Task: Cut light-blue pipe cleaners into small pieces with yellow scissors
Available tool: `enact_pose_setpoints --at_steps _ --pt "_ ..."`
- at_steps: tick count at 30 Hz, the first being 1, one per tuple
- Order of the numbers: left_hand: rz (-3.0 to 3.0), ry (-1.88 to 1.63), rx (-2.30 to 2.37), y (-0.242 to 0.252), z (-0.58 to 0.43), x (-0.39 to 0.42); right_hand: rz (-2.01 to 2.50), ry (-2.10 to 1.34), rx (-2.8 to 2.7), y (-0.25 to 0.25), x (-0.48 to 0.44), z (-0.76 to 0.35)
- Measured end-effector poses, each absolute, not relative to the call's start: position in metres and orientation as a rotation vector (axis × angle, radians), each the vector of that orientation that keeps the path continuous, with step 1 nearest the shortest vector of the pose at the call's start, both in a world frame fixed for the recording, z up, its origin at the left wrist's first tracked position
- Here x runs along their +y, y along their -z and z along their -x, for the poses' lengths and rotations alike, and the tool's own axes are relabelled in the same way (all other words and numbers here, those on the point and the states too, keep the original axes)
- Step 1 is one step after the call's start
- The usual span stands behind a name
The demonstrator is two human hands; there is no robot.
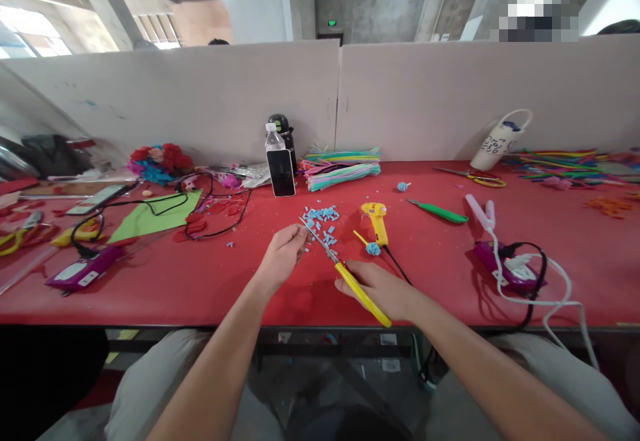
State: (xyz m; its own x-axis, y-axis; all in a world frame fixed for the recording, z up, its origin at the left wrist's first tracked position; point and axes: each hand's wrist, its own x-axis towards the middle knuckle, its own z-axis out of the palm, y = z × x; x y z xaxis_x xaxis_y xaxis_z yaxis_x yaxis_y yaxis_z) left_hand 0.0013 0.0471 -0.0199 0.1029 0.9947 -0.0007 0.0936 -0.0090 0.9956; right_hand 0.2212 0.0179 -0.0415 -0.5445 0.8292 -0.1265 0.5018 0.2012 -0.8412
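My right hand [381,290] is closed round the yellow handles of a pair of scissors [345,273], whose blades point up and left toward my left hand. My left hand [283,252] is pinched at its fingertips, just at the blade tips; what it pinches is too small to name. Beyond the blades, a heap of small light-blue cut pieces [323,220] lies on the red table [200,281]. A yellow glue gun [376,220] and a blue pompom on a yellow stick [370,246] lie right of the scissors.
A water bottle with a phone leaning on it [281,164] and a stack of pipe cleaners [341,168] stand at the back. A green-handled tool [440,212], purple power strips [505,264] [83,269] with cables, green paper [153,218] and paper flowers [157,161] lie around.
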Motion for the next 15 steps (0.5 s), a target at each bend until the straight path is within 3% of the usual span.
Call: enact_pose_setpoints --at_steps 15 --pt "-1.635 -1.003 1.308 0.0238 -0.0010 0.0472 1.271 -1.238 -2.156 0.0391 0.0174 -0.2182"
